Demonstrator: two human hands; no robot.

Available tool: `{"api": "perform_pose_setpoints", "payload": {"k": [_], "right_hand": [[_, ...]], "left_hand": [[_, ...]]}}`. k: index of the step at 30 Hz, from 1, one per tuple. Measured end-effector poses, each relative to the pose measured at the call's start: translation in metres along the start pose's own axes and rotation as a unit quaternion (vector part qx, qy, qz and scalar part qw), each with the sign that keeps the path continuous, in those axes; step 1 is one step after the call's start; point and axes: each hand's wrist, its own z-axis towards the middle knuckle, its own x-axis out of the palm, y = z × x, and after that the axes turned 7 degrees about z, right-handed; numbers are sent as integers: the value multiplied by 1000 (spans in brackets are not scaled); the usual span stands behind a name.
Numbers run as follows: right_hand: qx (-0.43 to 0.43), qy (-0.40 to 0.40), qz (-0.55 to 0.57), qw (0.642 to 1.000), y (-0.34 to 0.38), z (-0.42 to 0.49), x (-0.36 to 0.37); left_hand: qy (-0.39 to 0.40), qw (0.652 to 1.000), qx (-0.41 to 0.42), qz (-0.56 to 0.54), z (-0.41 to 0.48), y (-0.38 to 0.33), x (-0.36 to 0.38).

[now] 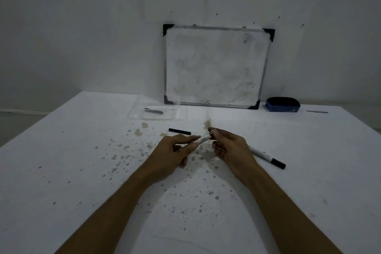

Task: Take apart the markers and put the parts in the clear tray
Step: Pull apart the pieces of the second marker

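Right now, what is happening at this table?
A person is taking a marker apart. The left hand holds the white marker body, and the right hand grips its far end. A black cap lies on the table just beyond the hands. Another marker, still whole, lies to the right. The clear tray at the back already holds one small part. A whiteboard leans on the wall, with a blue eraser beside it.

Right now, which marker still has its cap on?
The marker lying on the table just right of the right hand: its black cap is on. The marker body held in both hands is capless.
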Motion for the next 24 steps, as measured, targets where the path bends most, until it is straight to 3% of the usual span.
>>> {"api": "perform_pose_setpoints", "payload": {"k": [4, 6, 15, 24], "right_hand": [[-112, -24, -161, 980, 1, -7, 2], [-137, -28, -190, 972, 0, -8, 3], [-150, 26, -180, 972, 1, -13, 4], [-121, 43, -185, 974, -4, -12, 5]], "left_hand": [[-16, 1000, 0, 6, 2, 0, 0], [-24, 1000, -7, 9, 1, -1, -1], [19, 1000, -21, -11, -2, -5, -12], [13, 1000, -26, 8, 1, 3, -13]]}}
